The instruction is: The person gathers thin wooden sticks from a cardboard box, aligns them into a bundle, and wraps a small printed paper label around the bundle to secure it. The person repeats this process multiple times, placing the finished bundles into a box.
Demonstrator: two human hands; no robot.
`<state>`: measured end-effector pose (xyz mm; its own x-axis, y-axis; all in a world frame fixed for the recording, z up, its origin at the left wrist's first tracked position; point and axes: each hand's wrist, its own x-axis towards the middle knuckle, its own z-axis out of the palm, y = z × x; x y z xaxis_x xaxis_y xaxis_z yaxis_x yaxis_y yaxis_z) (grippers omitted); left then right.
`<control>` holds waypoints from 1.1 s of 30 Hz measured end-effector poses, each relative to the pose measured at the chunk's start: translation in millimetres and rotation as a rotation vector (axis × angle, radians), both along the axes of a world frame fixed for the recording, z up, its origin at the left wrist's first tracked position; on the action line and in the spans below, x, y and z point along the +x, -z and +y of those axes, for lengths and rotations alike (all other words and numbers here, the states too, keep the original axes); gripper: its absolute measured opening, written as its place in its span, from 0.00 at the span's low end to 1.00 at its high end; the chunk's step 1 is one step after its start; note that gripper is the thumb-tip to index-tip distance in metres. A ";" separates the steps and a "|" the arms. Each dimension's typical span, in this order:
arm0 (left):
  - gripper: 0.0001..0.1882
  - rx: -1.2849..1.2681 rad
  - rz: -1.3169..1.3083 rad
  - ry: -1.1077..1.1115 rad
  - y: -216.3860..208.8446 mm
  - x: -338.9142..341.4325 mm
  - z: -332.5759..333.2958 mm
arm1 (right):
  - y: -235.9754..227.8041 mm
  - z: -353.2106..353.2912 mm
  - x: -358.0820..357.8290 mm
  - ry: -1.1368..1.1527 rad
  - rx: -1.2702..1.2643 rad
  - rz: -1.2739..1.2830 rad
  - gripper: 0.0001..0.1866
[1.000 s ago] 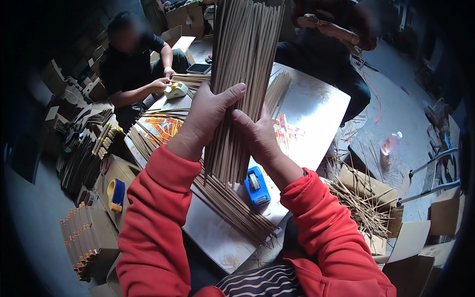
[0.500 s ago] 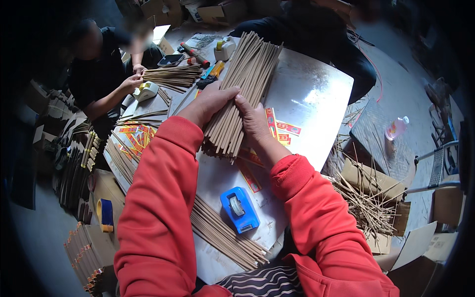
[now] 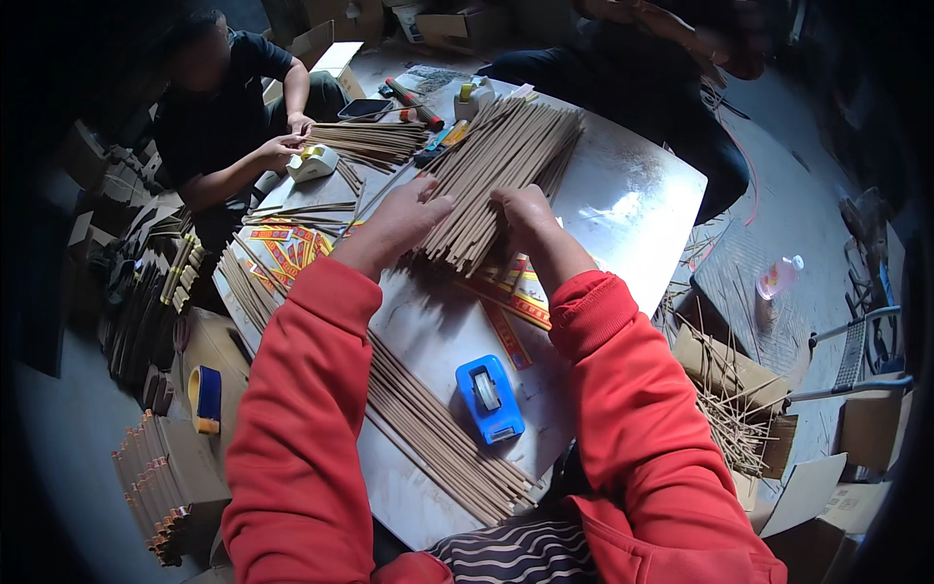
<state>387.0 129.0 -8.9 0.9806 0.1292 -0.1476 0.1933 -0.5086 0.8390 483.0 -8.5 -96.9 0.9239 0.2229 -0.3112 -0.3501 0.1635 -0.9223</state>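
Observation:
A thick bundle of brown incense sticks (image 3: 501,175) lies loosened and slanting across the far middle of the table. At its left edge is my left hand (image 3: 409,214), thumb and fingers apart. My right hand (image 3: 530,216) is closed at the bundle's right edge, thumb against the sticks; its other fingers are partly hidden. Red and yellow paper labels (image 3: 511,300) lie beneath the near end. Closer to me stands a blue tape dispenser (image 3: 489,399), beside a row of loose incense sticks (image 3: 428,428).
At the far left, a co-worker's hands (image 3: 284,146) hold another stick bundle (image 3: 375,141) near a white tape dispenser (image 3: 313,164). More labels (image 3: 292,255) lie at the table's left. A carton of loose sticks (image 3: 735,419) and a bottle (image 3: 778,278) are at the right.
My hands have moved apart from their grip around the bundle. The bundle has come down onto the table and spread wider. My left fingers have come away from it.

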 end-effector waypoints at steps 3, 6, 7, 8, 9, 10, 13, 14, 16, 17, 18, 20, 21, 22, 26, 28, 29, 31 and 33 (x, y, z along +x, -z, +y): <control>0.29 -0.174 -0.041 -0.136 -21.7 -53.6 12.7 | -6.3 -7.5 6.3 -0.086 -0.249 -0.080 0.11; 0.29 -0.267 -0.102 -0.231 -27.9 -130.6 45.7 | -19.8 -21.7 -4.6 -0.151 -0.428 -0.234 0.15; 0.28 -0.313 -0.124 -0.299 -34.7 -163.4 51.4 | -25.3 -25.9 -6.7 -0.157 -0.511 -0.179 0.18; 0.28 -0.358 -0.155 -0.368 -39.7 -195.8 56.8 | -23.1 -33.2 -4.1 -0.176 -0.528 -0.161 0.19; 0.26 -0.361 -0.228 -0.425 -41.8 -234.7 67.7 | -14.2 -34.8 0.2 -0.161 -0.518 -0.188 0.20; 0.24 -0.346 -0.291 -0.522 -41.4 -267.9 73.9 | 0.0 -46.2 7.0 -0.067 -0.458 -0.262 0.20; 0.20 -0.385 -0.389 -0.818 -31.5 -394.7 95.7 | -13.1 -51.9 -18.9 -0.183 -0.385 -0.121 0.18; 0.19 -0.415 -0.426 -0.953 -25.5 -440.2 100.3 | 1.1 -52.0 -12.3 -0.157 -0.305 -0.131 0.18; 0.17 -0.420 -0.467 -1.221 -11.8 -515.9 102.1 | 20.2 -62.9 10.3 -0.191 -0.287 -0.105 0.21; 0.16 -0.403 -0.455 -1.367 -1.4 -560.0 101.5 | 21.7 -57.6 13.6 -0.292 -0.255 -0.085 0.23; 0.15 -0.396 -0.440 -1.500 13.6 -600.2 101.0 | 23.2 -56.5 14.9 -0.372 -0.186 -0.131 0.24; 0.15 -0.367 -0.332 -1.726 39.4 -658.4 93.1 | 28.6 -59.8 23.0 -0.492 -0.118 -0.169 0.26; 0.15 -0.375 -0.281 -1.764 53.3 -680.0 91.6 | 32.4 -66.4 30.1 -0.528 -0.126 -0.167 0.26; 0.15 -0.409 -0.269 -1.783 58.9 -695.3 87.7 | 37.8 -70.6 37.1 -0.570 -0.129 -0.160 0.26; 0.17 -0.469 -0.204 -1.855 89.9 -745.7 82.4 | 55.7 -85.0 41.9 -0.471 -0.212 -0.037 0.18; 0.17 -0.577 -0.164 -1.819 113.7 -747.9 102.5 | 76.1 -148.6 85.2 -0.519 -0.201 -0.185 0.17; 0.17 -0.612 -0.082 -1.770 133.0 -743.3 118.1 | 67.4 -198.6 116.4 -0.498 -0.304 -0.326 0.20; 0.17 -0.488 0.108 -1.671 148.5 -762.6 117.4 | 58.9 -188.5 107.0 -0.237 -0.234 -0.276 0.21; 0.25 -0.391 0.302 -1.466 182.0 -764.8 136.8 | 25.7 -219.2 88.8 -0.054 -0.260 -0.336 0.22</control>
<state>-377.8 265.8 -190.9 -0.0388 0.8258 -0.5627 0.4904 0.5064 0.7093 571.8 -227.7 -122.6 0.9727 0.2274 -0.0471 -0.0249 -0.0994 -0.9947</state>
